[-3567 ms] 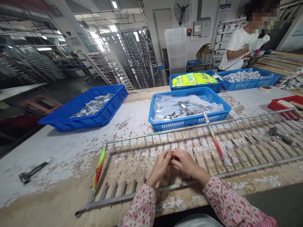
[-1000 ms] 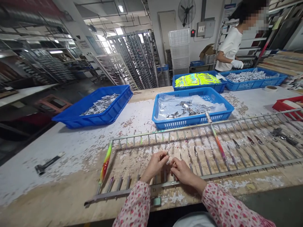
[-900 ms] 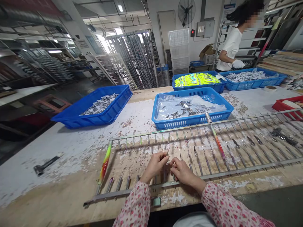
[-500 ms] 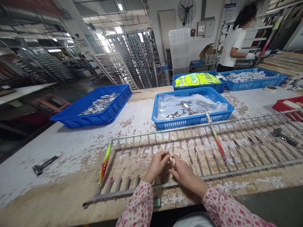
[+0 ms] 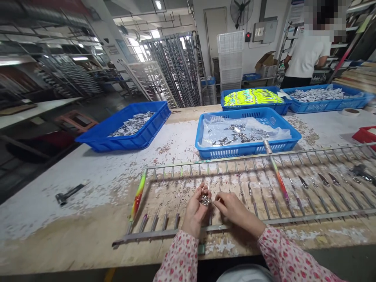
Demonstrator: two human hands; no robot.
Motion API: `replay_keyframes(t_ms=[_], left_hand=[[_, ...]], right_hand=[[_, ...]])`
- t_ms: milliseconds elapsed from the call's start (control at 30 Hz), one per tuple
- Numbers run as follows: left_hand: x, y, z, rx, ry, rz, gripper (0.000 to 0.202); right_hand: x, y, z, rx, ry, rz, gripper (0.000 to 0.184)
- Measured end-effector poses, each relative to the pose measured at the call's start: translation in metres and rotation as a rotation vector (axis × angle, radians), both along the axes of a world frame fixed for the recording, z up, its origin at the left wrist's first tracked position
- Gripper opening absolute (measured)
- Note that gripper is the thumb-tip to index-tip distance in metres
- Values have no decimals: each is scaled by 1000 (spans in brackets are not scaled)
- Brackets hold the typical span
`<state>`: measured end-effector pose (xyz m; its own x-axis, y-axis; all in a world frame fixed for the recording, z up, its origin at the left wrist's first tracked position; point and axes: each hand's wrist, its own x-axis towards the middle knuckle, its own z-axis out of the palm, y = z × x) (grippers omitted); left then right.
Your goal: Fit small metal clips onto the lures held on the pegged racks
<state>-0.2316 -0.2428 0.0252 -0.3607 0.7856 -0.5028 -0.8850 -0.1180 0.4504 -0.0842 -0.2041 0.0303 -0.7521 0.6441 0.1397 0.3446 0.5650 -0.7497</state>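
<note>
My left hand (image 5: pixel 197 207) is cupped, palm up, around a small heap of shiny metal pieces (image 5: pixel 205 200) over the long metal rack (image 5: pixel 264 223) lying on the table. My right hand (image 5: pixel 232 206) is right beside it with fingers pinched together near the heap; what the pinch holds is too small to see. The rack carries rows of pins, and several of them at the right hold small metal pieces (image 5: pixel 302 181). A paint-stained rod (image 5: pixel 136 196) forms the rack's left end, and another one (image 5: pixel 277 175) crosses its middle.
A blue crate with metal pieces on plastic film (image 5: pixel 246 148) stands just beyond the rack. Further crates: one at the left (image 5: pixel 123 143), one with yellow packets (image 5: pixel 252 98), one at the far right (image 5: pixel 329 103). A dark tool (image 5: pixel 69 193) lies at the left. A person in white (image 5: pixel 307 55) stands behind.
My left hand has turned palm up and now shows a heap of metal pieces; my right hand has drawn slightly away. The person behind has turned to the shelves.
</note>
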Motion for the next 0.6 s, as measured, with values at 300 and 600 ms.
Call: replay_keyframes(t_ms=[300, 600], left_hand=[[2, -4, 10, 41, -150, 93, 21], [-1, -6, 1, 5, -141, 186, 22]], right_hand=[[-34, 0, -7, -142, 136, -73, 20], [-49, -4, -14, -45, 170, -82, 17]])
